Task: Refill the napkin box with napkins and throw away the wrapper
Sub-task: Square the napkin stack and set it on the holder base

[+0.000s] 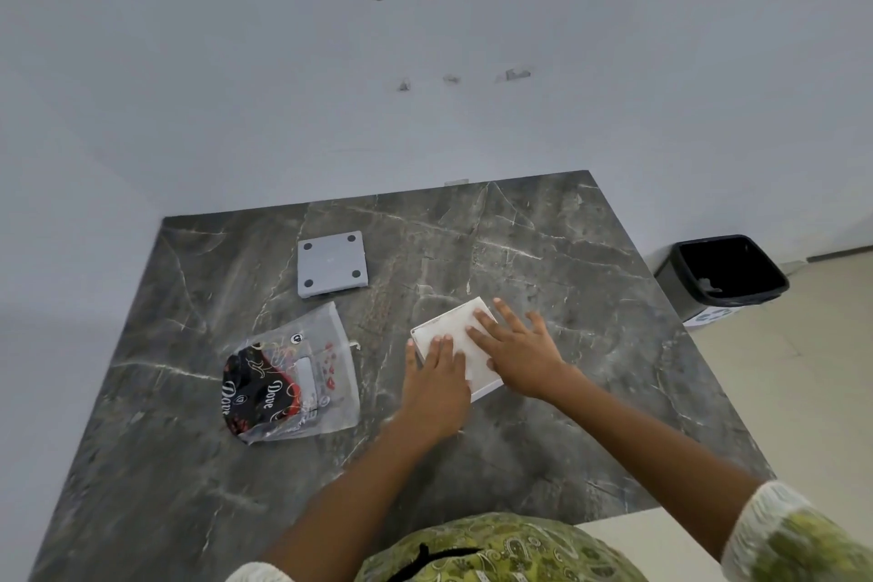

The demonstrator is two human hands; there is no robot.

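A white square napkin box point(444, 333) lies on the dark marble table point(543, 250), a white napkin surface showing on top. My left hand point(437, 380) lies flat on its near left part, thumb down the left side. My right hand point(517, 350) presses flat on its right part, fingers spread. To the left lies a clear plastic wrapper point(297, 378) with black and red print; it looks flattened. Behind it a grey square lid point(332, 262) with four dark feet rests upside down.
A black waste bin point(723, 276) with a dark liner stands on the floor past the table's right edge. A white wall runs along the table's far and left sides. The table's near right corner ends by my right forearm.
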